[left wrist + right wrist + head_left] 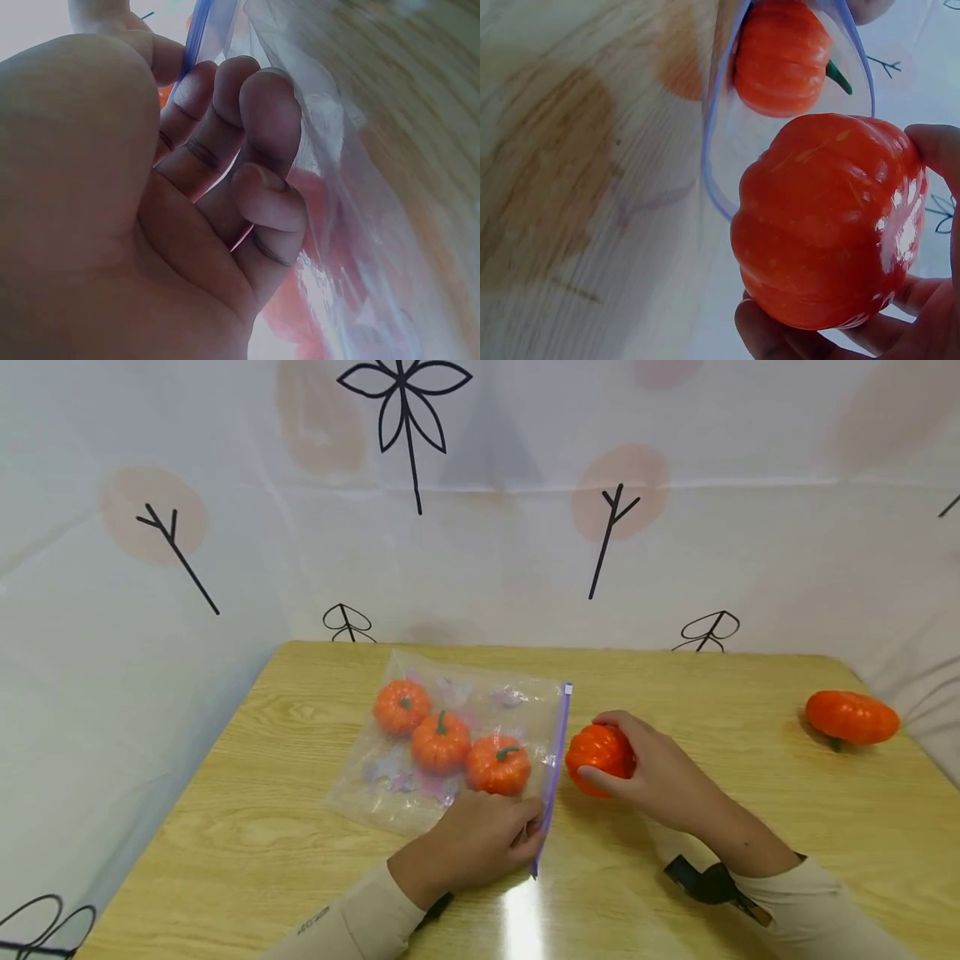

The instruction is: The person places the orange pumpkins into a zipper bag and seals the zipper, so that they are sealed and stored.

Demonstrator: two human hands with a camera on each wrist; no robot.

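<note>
A clear zip bag point(352, 793) with pale floral print lies on the table, its purple zip edge point(556, 760) facing right. Three small orange toy pumpkins with green stems are in it, among them one point(402, 707) at the upper left. My left hand point(476, 839) pinches the bag's zip edge near its lower end. In my right hand point(660, 772) is another toy pumpkin point(592, 756), fingers and thumb around its sides, just right of the bag's mouth. The right wrist view shows that mouth spread open beyond the held pumpkin point(821, 225), one bagged pumpkin point(780, 60) inside it.
One more orange pumpkin point(851, 718) lies on its side near the right edge of the wooden table point(247, 827). A white cloth point(480, 568) with line-drawn plants hangs behind the table. Dark straps show at both wrists.
</note>
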